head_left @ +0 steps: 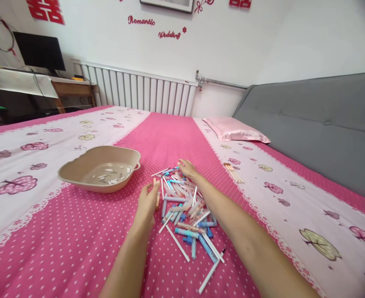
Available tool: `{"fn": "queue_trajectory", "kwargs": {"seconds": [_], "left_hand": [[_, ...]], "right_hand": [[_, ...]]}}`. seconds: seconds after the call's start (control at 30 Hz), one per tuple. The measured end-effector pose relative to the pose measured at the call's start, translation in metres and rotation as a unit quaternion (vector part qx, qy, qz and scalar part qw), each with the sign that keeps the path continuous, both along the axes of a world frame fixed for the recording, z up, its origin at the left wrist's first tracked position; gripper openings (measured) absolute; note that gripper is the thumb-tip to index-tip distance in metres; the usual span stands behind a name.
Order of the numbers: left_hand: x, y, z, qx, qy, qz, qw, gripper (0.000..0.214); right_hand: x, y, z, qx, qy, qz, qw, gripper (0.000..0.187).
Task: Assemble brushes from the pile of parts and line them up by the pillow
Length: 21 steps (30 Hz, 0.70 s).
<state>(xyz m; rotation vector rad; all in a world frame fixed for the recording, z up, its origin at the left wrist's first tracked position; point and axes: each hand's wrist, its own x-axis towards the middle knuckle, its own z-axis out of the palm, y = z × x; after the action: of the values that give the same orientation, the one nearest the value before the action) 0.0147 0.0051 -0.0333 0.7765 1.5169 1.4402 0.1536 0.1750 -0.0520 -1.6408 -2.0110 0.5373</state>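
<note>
A heap of pen parts lies on the pink bedspread: white tubes, light-blue and blue caps, and clear patterned barrels. My left hand is at the heap's left edge, fingers curled around an orange-brown pen, partly hidden by the hand. At the far edge of the heap is my right hand, its fingers stretched toward the pieces there; whether they touch is unclear. Several orange-tipped pens lie side by side to the right of the heap.
A beige basin with small white bits inside stands left of the heap. A pink pillow lies near the grey headboard. Beyond the bed are a white radiator and a desk with a monitor.
</note>
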Motion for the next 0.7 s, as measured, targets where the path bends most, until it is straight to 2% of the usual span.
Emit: {"fn": "queue_trajectory", "kwargs": {"seconds": [0.2, 0.33, 0.5, 0.7], "left_hand": [[0.002, -0.001, 0.003, -0.023, -0.056, 0.023, 0.998, 0.05], [0.003, -0.001, 0.003, -0.004, -0.088, -0.009, 0.996, 0.032], [0.006, -0.003, 0.002, 0.012, -0.115, -0.092, 0.989, 0.035], [0.009, -0.003, 0.001, 0.02, -0.125, -0.133, 0.983, 0.036]], "right_hand": [[-0.035, -0.007, 0.004, -0.042, -0.035, 0.105, 0.993, 0.038], [-0.045, -0.019, 0.016, -0.074, -0.073, 0.153, 0.983, 0.037], [-0.031, -0.031, 0.033, -0.109, -0.08, 0.226, 0.965, 0.03], [0.004, -0.058, 0.046, -0.136, -0.047, 0.281, 0.949, 0.02]]}}
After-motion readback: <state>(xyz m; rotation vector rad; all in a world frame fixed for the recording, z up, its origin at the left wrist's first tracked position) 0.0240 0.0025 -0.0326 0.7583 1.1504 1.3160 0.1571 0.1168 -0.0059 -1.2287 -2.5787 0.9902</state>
